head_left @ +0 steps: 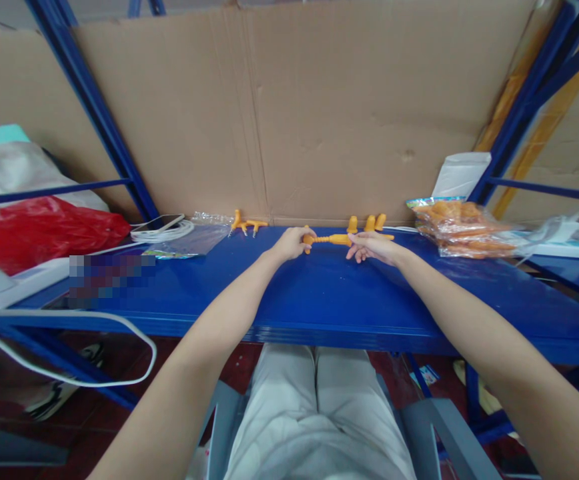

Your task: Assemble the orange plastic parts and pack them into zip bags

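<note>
Both my hands hold one long orange plastic part (330, 239) just above the blue shelf (319, 300), near the cardboard back wall. My left hand (292, 243) is closed round its left, knobbed end. My right hand (369, 247) pinches its right end with fingers curled. Behind the part stand three small orange pieces (368, 223). Another orange branched piece (246, 224) lies to the left by the wall.
A stack of clear bags with orange parts (462, 230) sits at the right. An empty clear bag (192, 239), a white coiled cable (162, 231) and a red plastic bag (39, 230) lie at the left. Blue rack posts flank the shelf.
</note>
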